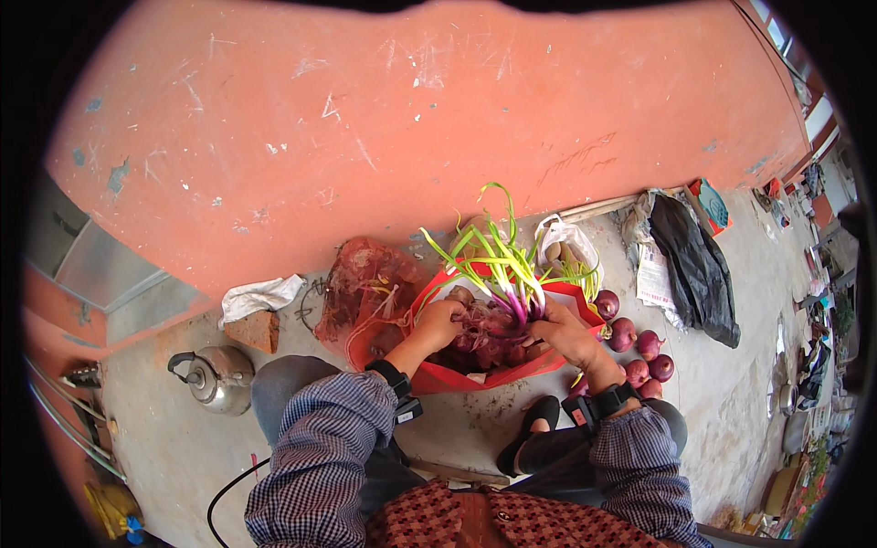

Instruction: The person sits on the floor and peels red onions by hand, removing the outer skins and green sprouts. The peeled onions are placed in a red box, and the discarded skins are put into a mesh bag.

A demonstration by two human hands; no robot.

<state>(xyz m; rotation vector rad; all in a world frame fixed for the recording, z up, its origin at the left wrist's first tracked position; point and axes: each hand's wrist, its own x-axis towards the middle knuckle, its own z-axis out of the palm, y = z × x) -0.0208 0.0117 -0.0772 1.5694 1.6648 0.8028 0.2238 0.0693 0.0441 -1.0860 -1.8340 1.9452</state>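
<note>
A red box (445, 382) with a pale inside stands on the floor before me, holding onion skins and bulbs. My right hand (569, 335) grips the purple base of a sprouted red onion (517, 301), whose long green shoots rise over the box's far side. My left hand (438, 325) is at the box's left part, its fingertips at the dry purple skins (479, 332); whether it holds anything is unclear. Several loose red onions (636, 373) lie on the floor right of the box. A red mesh bag (370, 281) rests against its left side.
A metal kettle (223, 380) stands at left, near a brick piece (255, 331) and a white cloth (260, 299). Behind the box are a white plastic bag (569, 240) and the orange wall (438, 137). A black plastic bag (692, 267) lies at right.
</note>
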